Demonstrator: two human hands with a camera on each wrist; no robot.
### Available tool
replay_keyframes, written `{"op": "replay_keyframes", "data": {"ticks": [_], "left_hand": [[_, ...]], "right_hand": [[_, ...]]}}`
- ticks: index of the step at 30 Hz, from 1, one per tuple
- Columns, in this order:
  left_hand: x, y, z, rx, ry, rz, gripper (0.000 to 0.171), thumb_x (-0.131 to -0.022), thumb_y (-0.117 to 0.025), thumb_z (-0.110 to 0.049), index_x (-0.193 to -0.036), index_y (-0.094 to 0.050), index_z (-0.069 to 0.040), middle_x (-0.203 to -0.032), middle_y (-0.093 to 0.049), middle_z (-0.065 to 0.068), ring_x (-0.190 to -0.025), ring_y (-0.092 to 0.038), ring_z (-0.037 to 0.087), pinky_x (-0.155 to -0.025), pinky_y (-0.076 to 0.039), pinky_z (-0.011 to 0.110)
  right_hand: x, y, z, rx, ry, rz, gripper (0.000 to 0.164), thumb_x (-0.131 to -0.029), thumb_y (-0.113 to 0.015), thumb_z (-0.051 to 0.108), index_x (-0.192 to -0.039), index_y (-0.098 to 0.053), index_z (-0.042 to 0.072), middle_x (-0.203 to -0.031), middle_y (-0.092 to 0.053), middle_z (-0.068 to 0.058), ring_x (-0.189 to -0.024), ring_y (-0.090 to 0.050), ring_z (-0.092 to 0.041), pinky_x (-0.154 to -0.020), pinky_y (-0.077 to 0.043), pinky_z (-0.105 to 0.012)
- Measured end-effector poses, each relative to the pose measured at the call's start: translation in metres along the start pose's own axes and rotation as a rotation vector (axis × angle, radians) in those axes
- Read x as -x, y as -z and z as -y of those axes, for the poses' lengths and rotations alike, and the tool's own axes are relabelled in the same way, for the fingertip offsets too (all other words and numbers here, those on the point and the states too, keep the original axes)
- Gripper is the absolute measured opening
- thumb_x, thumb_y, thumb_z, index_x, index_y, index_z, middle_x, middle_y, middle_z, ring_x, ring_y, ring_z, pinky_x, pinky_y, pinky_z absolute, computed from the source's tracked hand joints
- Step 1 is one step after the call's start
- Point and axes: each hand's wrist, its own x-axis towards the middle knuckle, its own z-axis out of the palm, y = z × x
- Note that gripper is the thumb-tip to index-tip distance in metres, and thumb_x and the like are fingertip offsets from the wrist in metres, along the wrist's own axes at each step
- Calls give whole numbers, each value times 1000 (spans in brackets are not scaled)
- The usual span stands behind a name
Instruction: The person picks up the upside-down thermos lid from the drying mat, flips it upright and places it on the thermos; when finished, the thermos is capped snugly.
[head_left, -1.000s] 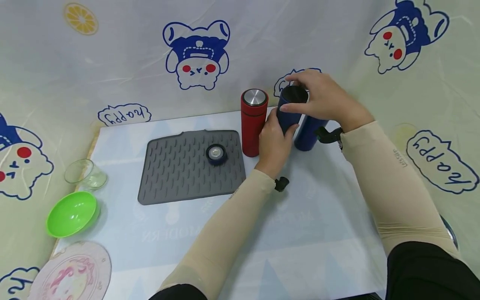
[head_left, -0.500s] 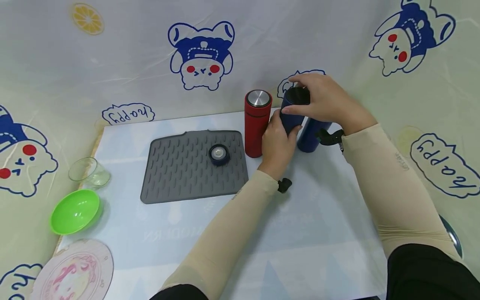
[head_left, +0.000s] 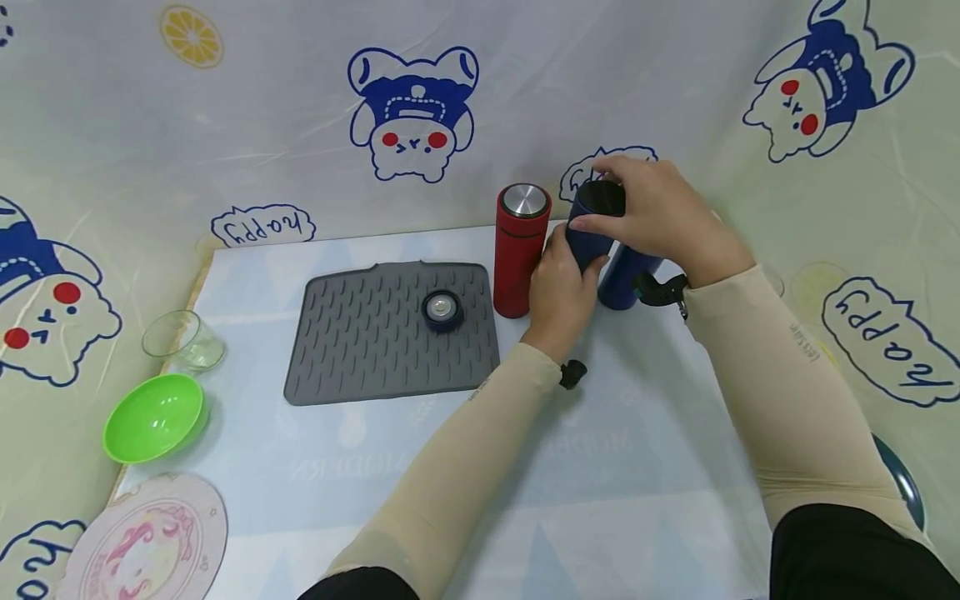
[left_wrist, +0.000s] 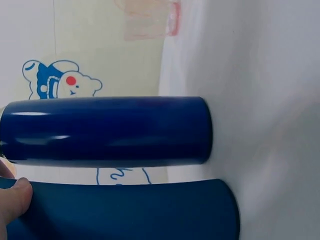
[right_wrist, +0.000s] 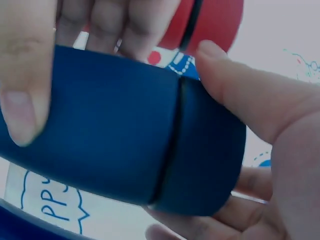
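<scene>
While left hand (head_left: 562, 293) grips matte blue flask (head_left: 589, 247), right hand (head_left: 667, 212) clasps its cap (right_wrist: 210, 150).
Best held steady, cap level.

So the flask (right_wrist: 112, 120) I've got is a plain cylinder, dark blue and pretty matte — no print on the part I can see. A thin black seam runs round it, with the cap (right_wrist: 210, 150) sitting on the end past that line, same blue, top looking nearly black from above. It's roughly upright at the back of the counter (head_left: 675, 467), between the red bottle (head_left: 519, 258) and the shinier blue one (left_wrist: 107, 131). My left hand (head_left: 561, 292) grips the body, my right hand (head_left: 663, 208) the cap.
</scene>
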Motion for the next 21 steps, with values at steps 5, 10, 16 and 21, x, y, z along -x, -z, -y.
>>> {"op": "replay_keyframes", "data": {"ticks": [5, 10, 16, 21], "left_hand": [[1, 1, 2, 8, -8, 0, 68, -88, -64, -37, -141, -30, -13, -139, -44, 1, -121, -46, 11, -100, -34, 24], [0, 2, 4, 9, -23, 20, 70, -88, -64, -36, -143, -27, -12, -137, -45, 2, -119, -47, 11, -99, -35, 24], [6, 7, 2, 75, -40, 119, 81, -90, -62, -33, -149, -11, -14, -147, -32, 0, -127, -37, 9, -100, -33, 24], [22, 16, 5, 134, -61, 135, 74, -91, -60, -31, -148, -18, -9, -145, -35, 3, -126, -38, 10, -98, -36, 28]], "right_hand": [[0, -11, 7, 6, -55, -59, 81, -81, -68, 50, -140, -41, 2, -125, -54, -21, -105, -56, -37, -84, -48, -51], [1, -20, 9, 28, -91, -88, 78, -84, -62, 52, -139, -41, 0, -127, -53, -21, -107, -54, -36, -84, -48, -50], [5, -20, 8, 20, -113, -101, 80, -86, -58, 55, -142, -37, 3, -138, -44, -18, -120, -45, -35, -92, -42, -51], [17, -20, 14, -16, -24, -338, 65, -88, -61, 47, -136, -49, 5, -134, -50, -10, -122, -46, -25, -99, -38, -42]]}}
